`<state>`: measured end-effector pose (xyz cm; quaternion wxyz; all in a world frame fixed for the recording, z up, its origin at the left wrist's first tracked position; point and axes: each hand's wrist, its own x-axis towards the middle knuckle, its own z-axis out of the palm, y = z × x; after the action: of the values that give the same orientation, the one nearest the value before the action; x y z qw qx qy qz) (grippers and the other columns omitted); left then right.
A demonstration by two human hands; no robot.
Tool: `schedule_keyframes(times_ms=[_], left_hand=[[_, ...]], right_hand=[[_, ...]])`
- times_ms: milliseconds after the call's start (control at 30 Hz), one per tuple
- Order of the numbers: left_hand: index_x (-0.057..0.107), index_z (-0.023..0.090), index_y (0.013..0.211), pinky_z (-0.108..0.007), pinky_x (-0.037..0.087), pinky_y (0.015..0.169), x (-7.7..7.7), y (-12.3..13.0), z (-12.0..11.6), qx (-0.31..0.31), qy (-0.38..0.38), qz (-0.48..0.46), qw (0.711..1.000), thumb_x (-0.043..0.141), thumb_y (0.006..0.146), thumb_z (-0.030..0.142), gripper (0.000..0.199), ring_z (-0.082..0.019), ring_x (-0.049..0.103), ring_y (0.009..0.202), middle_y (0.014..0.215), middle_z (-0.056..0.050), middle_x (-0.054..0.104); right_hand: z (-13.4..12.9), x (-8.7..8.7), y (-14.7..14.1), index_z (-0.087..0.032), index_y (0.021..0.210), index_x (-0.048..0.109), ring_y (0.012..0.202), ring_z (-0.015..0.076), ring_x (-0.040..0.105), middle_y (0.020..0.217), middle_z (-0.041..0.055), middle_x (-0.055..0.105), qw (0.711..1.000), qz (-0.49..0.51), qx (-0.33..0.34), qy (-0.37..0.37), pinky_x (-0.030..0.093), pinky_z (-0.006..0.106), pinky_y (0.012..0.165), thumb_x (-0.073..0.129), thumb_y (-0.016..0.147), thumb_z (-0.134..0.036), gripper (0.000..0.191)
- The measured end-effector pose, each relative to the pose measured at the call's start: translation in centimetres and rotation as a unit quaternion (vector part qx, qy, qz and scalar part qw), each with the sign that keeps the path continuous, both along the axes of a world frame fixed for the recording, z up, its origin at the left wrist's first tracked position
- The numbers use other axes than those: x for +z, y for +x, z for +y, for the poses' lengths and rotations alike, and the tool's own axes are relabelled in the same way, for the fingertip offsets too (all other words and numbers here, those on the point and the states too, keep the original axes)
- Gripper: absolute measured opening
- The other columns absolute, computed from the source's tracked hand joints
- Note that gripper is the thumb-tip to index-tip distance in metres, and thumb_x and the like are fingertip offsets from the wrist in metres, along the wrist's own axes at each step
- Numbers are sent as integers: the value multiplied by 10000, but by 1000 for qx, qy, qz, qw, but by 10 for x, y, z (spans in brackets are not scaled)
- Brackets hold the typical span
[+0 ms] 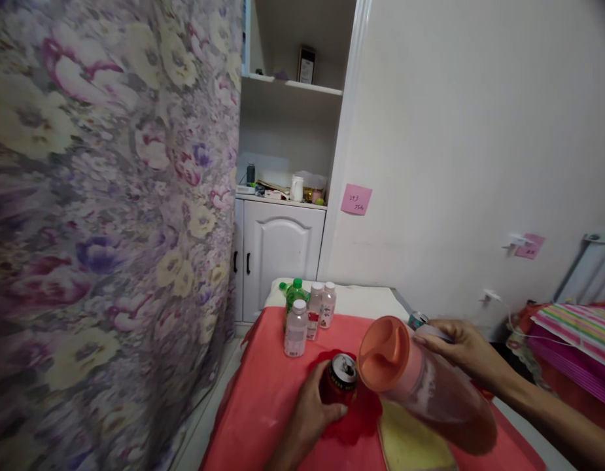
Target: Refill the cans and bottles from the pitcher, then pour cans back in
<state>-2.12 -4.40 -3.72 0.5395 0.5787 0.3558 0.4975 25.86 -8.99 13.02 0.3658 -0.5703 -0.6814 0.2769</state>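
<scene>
My left hand (309,412) is wrapped round a dark red drink can (339,381) with its top tab opened, over a red scalloped mat (365,418). My right hand (447,343) grips a clear pitcher (439,405) with an orange lid (384,353) by its handle. The pitcher is tipped toward the left, brownish liquid inside, with its lid close beside the can's top. I cannot make out a stream between them. A yellow cloth or board (414,441) lies under the pitcher.
Clear bottles with white caps (296,330) and a green bottle (296,291) stand at the left on the red tablecloth (263,386). Another can (418,320) stands behind my right hand. A floral curtain (135,229) hangs at the left, a white cabinet (282,252) behind.
</scene>
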Motion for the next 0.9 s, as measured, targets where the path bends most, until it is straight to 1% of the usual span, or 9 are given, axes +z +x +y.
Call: schedule_keyframes(times_ms=[267,367,500,600,733,900], left_hand=[[620,201,1274,-464,414,1098,-2,1,1,-1,7,-6,1000,790,500,79,802,-361,578,1242,1286,-91,693],[612,204,1277,-459,409,1104,-2,0,1,-1,3,-2,1000,782,496,78,810,-358,575,1249,1291,-88,690],[596,191,1282,-444,407,1108,-1,0,1,-6,4,0,1000,745,491,48,817,-347,576,1252,1299,-94,686],[580,174,1287,-428,401,1114,1,0,1,-1,6,10,1000,698,477,-3,838,-324,579,1247,1308,-102,680],[582,180,1271,-420,407,1105,2,0,0,6,3,24,1000,692,474,-19,828,-313,586,1234,1293,-96,688],[582,186,1270,-415,417,1099,2,0,-1,1,0,21,1000,688,478,-24,826,-310,591,1235,1291,-87,692]], right_hand=[[0,1,-1,-184,620,524,552,118,381,565,-40,421,1000,-4,-11,3,289,249,516,628,811,-631,497],[0,2,-2,-189,622,505,545,114,368,561,-48,402,1000,-8,-6,-2,279,244,510,622,807,-647,508],[-1,4,-3,-200,596,456,542,111,342,558,-53,362,1000,-19,-5,9,269,246,507,611,818,-644,520],[-2,5,-2,-192,608,503,554,120,374,568,-42,402,1000,-26,-10,16,291,249,516,620,819,-629,500],[-3,6,-1,-175,660,572,579,133,424,593,-26,463,1000,-25,-8,7,318,247,531,617,831,-613,472],[-4,7,0,-180,629,537,576,127,416,591,-31,453,999,-28,-13,15,306,243,522,624,827,-609,480]])
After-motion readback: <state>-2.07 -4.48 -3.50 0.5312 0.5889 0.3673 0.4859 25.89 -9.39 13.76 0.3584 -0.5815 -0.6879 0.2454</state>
